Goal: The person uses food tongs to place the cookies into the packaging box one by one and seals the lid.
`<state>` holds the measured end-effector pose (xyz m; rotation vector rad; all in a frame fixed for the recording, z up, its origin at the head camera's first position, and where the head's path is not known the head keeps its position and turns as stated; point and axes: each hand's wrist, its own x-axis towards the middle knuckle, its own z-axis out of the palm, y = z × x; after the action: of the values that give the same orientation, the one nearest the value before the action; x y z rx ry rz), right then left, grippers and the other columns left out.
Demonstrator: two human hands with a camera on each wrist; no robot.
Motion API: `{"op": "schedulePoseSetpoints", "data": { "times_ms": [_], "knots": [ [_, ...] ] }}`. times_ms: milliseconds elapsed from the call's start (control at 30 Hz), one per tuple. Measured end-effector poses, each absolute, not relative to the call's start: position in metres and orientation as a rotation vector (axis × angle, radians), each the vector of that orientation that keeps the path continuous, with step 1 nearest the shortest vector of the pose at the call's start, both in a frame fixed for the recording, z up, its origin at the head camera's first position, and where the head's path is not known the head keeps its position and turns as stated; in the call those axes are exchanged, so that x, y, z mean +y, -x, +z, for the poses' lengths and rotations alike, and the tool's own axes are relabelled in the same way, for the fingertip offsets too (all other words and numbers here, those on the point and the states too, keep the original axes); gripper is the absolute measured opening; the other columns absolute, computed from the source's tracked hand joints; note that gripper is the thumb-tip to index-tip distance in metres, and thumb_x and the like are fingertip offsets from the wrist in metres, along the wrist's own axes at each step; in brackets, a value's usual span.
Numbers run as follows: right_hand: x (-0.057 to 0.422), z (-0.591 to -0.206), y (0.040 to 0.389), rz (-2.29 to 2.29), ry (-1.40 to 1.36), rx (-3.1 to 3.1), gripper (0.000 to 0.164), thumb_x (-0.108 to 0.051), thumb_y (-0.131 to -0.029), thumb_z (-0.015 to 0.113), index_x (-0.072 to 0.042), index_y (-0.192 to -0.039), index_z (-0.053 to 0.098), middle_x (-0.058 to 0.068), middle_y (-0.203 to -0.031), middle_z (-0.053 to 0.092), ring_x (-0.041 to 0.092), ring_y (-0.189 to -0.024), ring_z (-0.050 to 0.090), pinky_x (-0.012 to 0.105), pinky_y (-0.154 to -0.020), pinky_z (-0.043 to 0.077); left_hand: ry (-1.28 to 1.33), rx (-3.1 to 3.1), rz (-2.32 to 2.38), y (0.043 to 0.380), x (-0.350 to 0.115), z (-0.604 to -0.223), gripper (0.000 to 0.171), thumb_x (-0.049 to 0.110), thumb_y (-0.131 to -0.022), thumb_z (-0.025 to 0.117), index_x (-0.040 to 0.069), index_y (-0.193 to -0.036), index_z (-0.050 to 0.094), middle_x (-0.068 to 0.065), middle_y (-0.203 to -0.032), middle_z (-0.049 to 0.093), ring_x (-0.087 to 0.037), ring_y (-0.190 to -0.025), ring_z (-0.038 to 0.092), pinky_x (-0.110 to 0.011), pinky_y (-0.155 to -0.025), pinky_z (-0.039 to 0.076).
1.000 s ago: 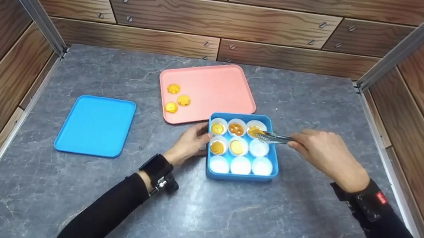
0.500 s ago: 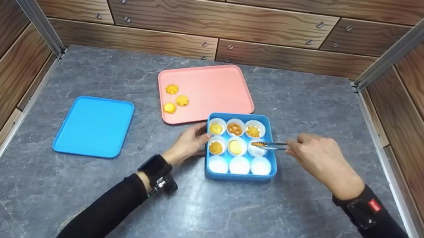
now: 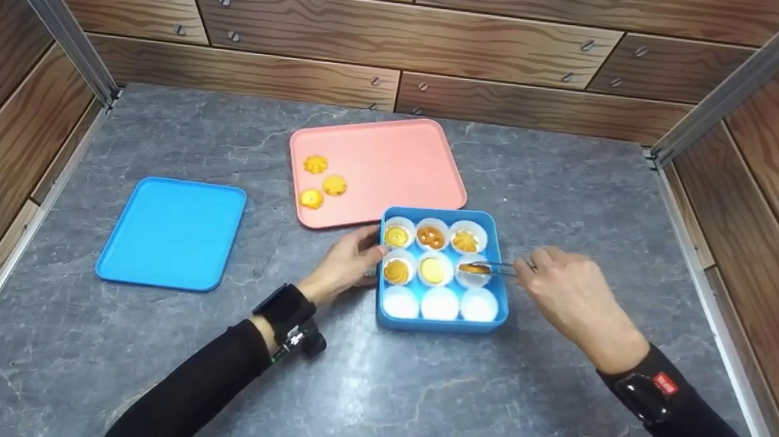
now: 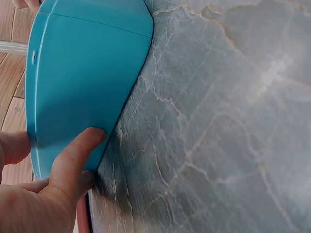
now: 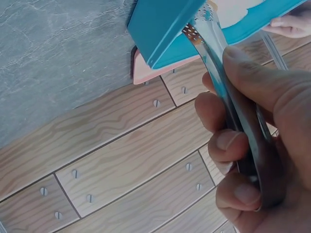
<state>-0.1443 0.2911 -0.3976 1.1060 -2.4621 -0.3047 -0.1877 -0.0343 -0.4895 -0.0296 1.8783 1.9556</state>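
A blue box (image 3: 440, 325) holds rows of white paper cups, some with small yellow or brown cookies in them. At its left side my left hand (image 3: 349, 257) holds the box, thumb at the rim; in the left wrist view fingers (image 4: 73, 158) press the outer wall. My right hand (image 3: 566, 289) grips metal tongs (image 5: 226, 82), fingers curled round the handles. An orange-brown cookie (image 3: 474, 269) sits between the tong tips, over the right-hand cup of the middle row. A yellow cookie (image 3: 432, 270) lies in the cup beside it. The front-row cups (image 3: 440, 303) hold nothing.
Behind the box, a pink tray (image 3: 393, 164) bears three yellow cookies (image 3: 334, 185) toward its left end. A flat blue lid-like tray (image 3: 172, 232) lies at the left. Wood-patterned panels (image 3: 402, 34) surround the grey marbled tabletop (image 3: 350, 394).
The tongs have moved from the back-right cup toward me, to the right cup of the middle row, carrying a cookie. A star-shaped cookie shows in the back-right cup. My left hand has stayed put.
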Motion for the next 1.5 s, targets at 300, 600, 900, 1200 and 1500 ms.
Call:
{"op": "schedulePoseSetpoints", "data": {
  "times_ms": [300,600,900,1200,1500],
  "knots": [
    [0.289,-0.401,0.145,-0.313,-1.119,-2.428,0.013,0.011,-0.078,0.078,0.003,-0.081,0.068,0.012,-0.068,0.056,0.023,-0.055,0.049,0.03,-0.038,0.039,0.031,1.885,1.956,0.186,-0.034,-0.488,0.061,0.013,-0.107,0.057,0.0,-0.16,0.03,-0.023,-0.162,0.036,-0.037,-0.134,0.054,-0.042,-0.094,0.062],
    [0.284,-0.406,0.146,-0.35,-1.096,-2.454,0.013,0.003,-0.081,0.083,0.003,-0.086,0.07,0.012,-0.071,0.058,0.023,-0.057,0.051,0.029,-0.039,0.041,0.038,1.867,1.967,0.187,-0.035,-0.489,0.062,0.011,-0.107,0.057,0.0,-0.161,0.029,-0.023,-0.163,0.035,-0.038,-0.135,0.053,-0.043,-0.094,0.062],
    [0.283,-0.404,0.144,-0.327,-1.096,-2.484,0.019,0.007,-0.08,0.082,0.005,-0.097,0.074,0.015,-0.077,0.064,0.024,-0.06,0.056,0.031,-0.041,0.047,0.032,1.854,1.971,0.187,-0.035,-0.488,0.062,0.012,-0.107,0.057,-0.001,-0.161,0.028,-0.022,-0.164,0.033,-0.038,-0.137,0.052,-0.043,-0.094,0.062],
    [0.286,-0.396,0.14,-0.283,-1.094,-2.54,0.041,-0.023,-0.073,0.096,0.002,-0.093,0.071,0.012,-0.076,0.061,0.025,-0.063,0.059,0.036,-0.043,0.053,0.013,1.822,1.99,0.188,-0.035,-0.489,0.06,0.01,-0.107,0.055,-0.002,-0.16,0.029,-0.023,-0.162,0.036,-0.036,-0.137,0.052,-0.047,-0.095,0.062],
    [0.287,-0.39,0.137,-0.285,-1.065,-2.586,0.035,-0.022,-0.075,0.095,0.0,-0.089,0.071,0.009,-0.071,0.058,0.022,-0.057,0.055,0.034,-0.04,0.05,0.019,1.83,1.978,0.189,-0.034,-0.49,0.062,0.01,-0.107,0.056,-0.003,-0.16,0.028,-0.023,-0.163,0.035,-0.038,-0.137,0.051,-0.047,-0.095,0.062]
  ]
}}
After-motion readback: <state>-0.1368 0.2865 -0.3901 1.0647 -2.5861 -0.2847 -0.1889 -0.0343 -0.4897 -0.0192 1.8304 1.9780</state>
